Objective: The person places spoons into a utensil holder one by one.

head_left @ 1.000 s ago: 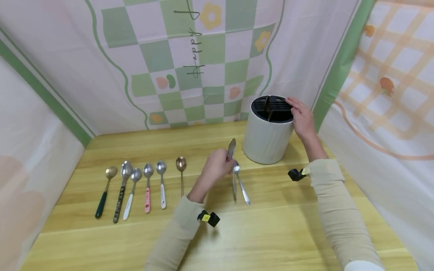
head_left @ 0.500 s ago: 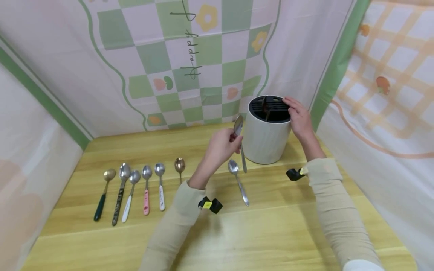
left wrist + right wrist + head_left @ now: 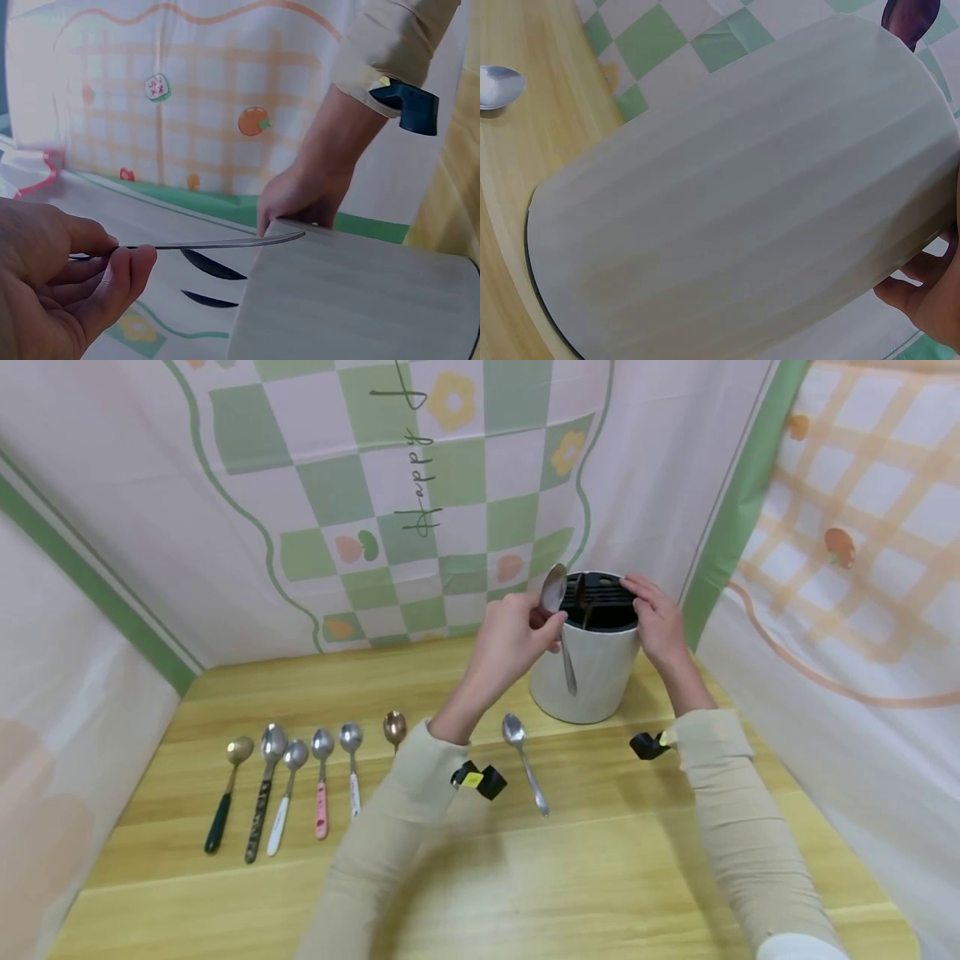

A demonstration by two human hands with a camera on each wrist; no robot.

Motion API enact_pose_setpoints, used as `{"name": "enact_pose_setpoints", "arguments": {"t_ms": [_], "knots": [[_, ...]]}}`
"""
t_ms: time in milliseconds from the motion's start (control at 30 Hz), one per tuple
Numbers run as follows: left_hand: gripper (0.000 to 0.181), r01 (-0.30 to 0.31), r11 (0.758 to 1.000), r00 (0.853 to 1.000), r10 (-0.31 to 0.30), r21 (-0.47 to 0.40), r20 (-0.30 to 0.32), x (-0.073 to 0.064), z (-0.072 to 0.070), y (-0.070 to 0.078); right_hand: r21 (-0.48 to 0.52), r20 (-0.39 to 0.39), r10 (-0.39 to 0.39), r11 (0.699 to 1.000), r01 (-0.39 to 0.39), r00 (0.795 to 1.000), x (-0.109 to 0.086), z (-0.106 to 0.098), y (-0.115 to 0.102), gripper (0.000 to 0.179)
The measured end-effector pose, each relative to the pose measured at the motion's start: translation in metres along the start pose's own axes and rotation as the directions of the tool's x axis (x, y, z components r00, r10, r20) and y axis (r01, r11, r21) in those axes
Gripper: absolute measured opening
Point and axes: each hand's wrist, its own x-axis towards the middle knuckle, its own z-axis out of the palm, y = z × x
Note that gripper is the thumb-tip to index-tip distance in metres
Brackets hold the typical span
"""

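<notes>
My left hand (image 3: 512, 633) pinches a metal spoon (image 3: 554, 587) between thumb and fingers. The spoon's bowl points up and its handle hangs down in front of the utensil holder (image 3: 603, 681). In the left wrist view the spoon (image 3: 225, 243) is seen nearly edge-on. White outside, the holder stands upright with a black slotted insert (image 3: 611, 617) on top. My right hand (image 3: 662, 625) holds the holder at the right of its rim; in the right wrist view bent fingers (image 3: 922, 277) touch its side. A silver spoon (image 3: 529, 768) lies on the table before the holder.
Several spoons lie in a row on the left of the wooden table (image 3: 600, 877), among them a green-handled spoon (image 3: 220, 818) and a pink-handled one (image 3: 322, 806). A copper-coloured spoon (image 3: 395, 727) is partly behind my left arm. Patterned cloth (image 3: 337, 485) hangs at the back and sides.
My left hand has picked the spoon up from beside the silver spoon and carried it up and right to the holder's rim. My right hand has stayed on the holder.
</notes>
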Motion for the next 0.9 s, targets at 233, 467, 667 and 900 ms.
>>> {"name": "enact_pose_setpoints", "arguments": {"t_ms": [233,467,667,900], "knots": [[0.019,-0.082,0.996,0.996,0.081,-0.033,-0.025,0.021,-0.003,0.020,-0.001,0.003,0.007,1.000,-0.007,1.000,0.000,0.000,-0.001,0.043],[0.017,-0.113,0.994,0.993,0.113,-0.009,-0.042,0.043,0.001,0.035,0.007,-0.003,0.008,1.000,-0.008,1.000,-0.002,-0.001,0.000,0.043],[0.019,-0.101,0.995,0.993,0.101,0.007,-0.055,0.060,0.008,0.038,0.017,0.009,0.004,1.000,-0.005,1.000,-0.001,-0.001,0.000,0.044],[0.019,-0.085,0.996,0.994,0.087,0.030,-0.069,0.080,0.019,0.031,-0.007,-0.006,-0.018,1.000,0.018,1.000,0.001,0.000,0.003,0.043]]}}
